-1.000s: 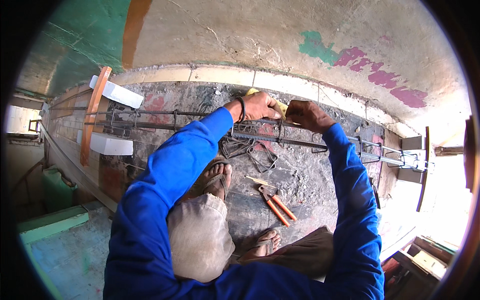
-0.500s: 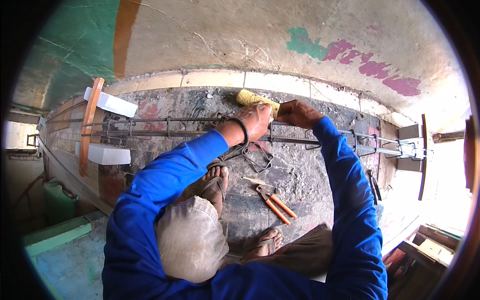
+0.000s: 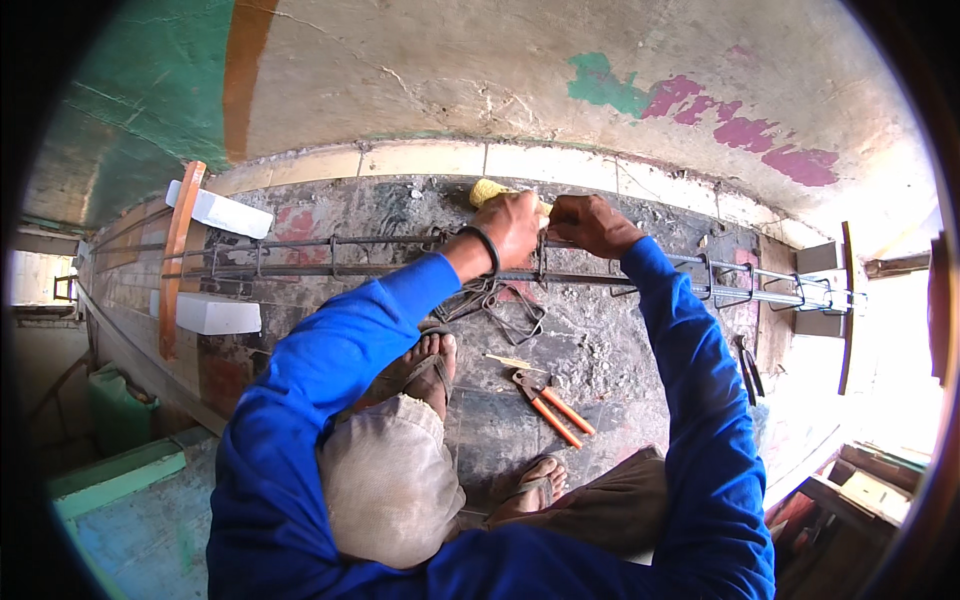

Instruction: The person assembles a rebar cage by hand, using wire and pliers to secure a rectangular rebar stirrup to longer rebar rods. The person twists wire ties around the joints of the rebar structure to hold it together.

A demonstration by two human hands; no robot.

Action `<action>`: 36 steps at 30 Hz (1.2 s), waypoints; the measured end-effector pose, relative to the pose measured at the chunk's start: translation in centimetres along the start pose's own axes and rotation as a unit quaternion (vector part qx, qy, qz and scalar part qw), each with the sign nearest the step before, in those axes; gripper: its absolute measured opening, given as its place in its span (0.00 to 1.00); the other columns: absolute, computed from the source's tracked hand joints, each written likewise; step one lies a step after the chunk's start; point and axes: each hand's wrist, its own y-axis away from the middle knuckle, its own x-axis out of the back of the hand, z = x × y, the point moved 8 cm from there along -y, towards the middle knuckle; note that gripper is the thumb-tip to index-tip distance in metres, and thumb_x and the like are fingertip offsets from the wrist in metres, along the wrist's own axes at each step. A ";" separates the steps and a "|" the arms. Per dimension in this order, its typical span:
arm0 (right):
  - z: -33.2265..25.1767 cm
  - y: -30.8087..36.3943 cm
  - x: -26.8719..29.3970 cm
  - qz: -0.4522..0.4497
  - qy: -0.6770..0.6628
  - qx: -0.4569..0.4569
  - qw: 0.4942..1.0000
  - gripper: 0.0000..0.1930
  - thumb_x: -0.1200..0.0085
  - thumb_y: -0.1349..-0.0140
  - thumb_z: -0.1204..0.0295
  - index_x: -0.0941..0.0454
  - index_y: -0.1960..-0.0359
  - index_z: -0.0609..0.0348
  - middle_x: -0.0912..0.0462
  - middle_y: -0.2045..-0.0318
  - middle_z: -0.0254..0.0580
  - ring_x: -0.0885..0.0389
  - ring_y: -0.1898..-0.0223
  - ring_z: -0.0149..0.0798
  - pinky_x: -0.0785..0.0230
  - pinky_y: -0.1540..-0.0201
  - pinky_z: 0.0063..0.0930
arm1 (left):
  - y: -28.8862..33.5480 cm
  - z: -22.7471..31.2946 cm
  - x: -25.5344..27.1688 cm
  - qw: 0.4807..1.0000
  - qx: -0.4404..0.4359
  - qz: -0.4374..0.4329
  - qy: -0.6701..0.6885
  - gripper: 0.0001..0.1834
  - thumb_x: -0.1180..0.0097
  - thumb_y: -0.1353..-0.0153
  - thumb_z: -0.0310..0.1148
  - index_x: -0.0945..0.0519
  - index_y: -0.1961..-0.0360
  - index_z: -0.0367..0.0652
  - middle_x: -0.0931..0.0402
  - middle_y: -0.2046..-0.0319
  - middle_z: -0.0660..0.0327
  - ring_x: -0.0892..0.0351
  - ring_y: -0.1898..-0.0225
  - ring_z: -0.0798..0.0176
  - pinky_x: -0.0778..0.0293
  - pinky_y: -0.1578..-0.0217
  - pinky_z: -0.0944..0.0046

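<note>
A long cage of steel bars [image 3: 330, 268] with square stirrups runs from left to right before me. My left hand [image 3: 508, 228] is closed around a yellow, rough-textured roll [image 3: 486, 191] just above the far bar. Most of the roll is hidden by the fingers. Close beside it, my right hand [image 3: 592, 226] has its fingertips pinched together near an upright stirrup [image 3: 542, 258]; whatever they grip is too small to tell. Several loose bent stirrups [image 3: 515, 318] lie below my left wrist. Orange-handled pincers [image 3: 550, 405] rest on the floor nearer to me.
At the left, a wooden strip [image 3: 180, 262] crosses the bars beside white blocks [image 3: 218, 312]. Grey blocks [image 3: 820, 258] and another strip [image 3: 847, 310] stand at the right end. A dark-handled tool [image 3: 748, 370] lies by my right forearm. Beyond the cage rises a wall [image 3: 430, 80].
The roll in my left hand has shifted slightly left and shows less. My right hand has drawn away from its end and lowered slightly toward the stirrup.
</note>
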 end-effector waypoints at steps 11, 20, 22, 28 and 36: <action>-5.3 2.0 1.8 0.112 0.045 0.171 0.978 0.06 0.43 0.42 0.74 0.27 0.67 0.62 0.23 0.71 0.47 0.22 0.67 0.50 0.30 0.63 0.38 | -3.2 -5.7 -3.8 0.982 0.099 -0.143 0.075 0.11 0.48 0.44 0.29 0.15 0.64 0.42 0.19 0.64 0.47 0.19 0.59 0.52 0.25 0.60 0.57; -4.6 1.3 0.2 0.047 -0.004 0.129 0.991 0.07 0.47 0.39 0.78 0.25 0.59 0.62 0.19 0.64 0.46 0.18 0.63 0.44 0.25 0.60 0.34 | -3.0 -6.4 -4.4 0.962 0.127 -0.212 0.119 0.13 0.37 0.47 0.33 0.14 0.60 0.44 0.16 0.64 0.58 0.20 0.64 0.65 0.26 0.63 0.66; -3.9 1.2 0.0 0.033 -0.028 0.104 0.994 0.06 0.47 0.38 0.78 0.24 0.60 0.62 0.19 0.64 0.45 0.18 0.63 0.43 0.25 0.60 0.33 | -2.8 -5.7 -4.2 0.966 0.107 -0.211 0.107 0.13 0.36 0.48 0.33 0.14 0.61 0.44 0.16 0.65 0.58 0.20 0.64 0.65 0.26 0.63 0.66; -3.5 0.9 -0.6 -0.011 -0.021 0.041 0.999 0.05 0.47 0.36 0.75 0.25 0.59 0.60 0.18 0.65 0.44 0.17 0.61 0.42 0.26 0.60 0.33 | -2.3 -5.9 -4.0 0.964 0.115 -0.179 0.160 0.09 0.41 0.49 0.24 0.14 0.66 0.39 0.16 0.70 0.57 0.18 0.69 0.63 0.25 0.67 0.64; -3.5 1.1 -0.2 -0.003 -0.021 0.091 0.996 0.05 0.50 0.33 0.72 0.27 0.61 0.59 0.17 0.65 0.44 0.17 0.62 0.43 0.27 0.60 0.34 | -1.5 -4.1 -0.6 0.985 0.124 -0.112 0.049 0.10 0.50 0.43 0.28 0.17 0.64 0.41 0.17 0.69 0.55 0.18 0.66 0.60 0.23 0.62 0.61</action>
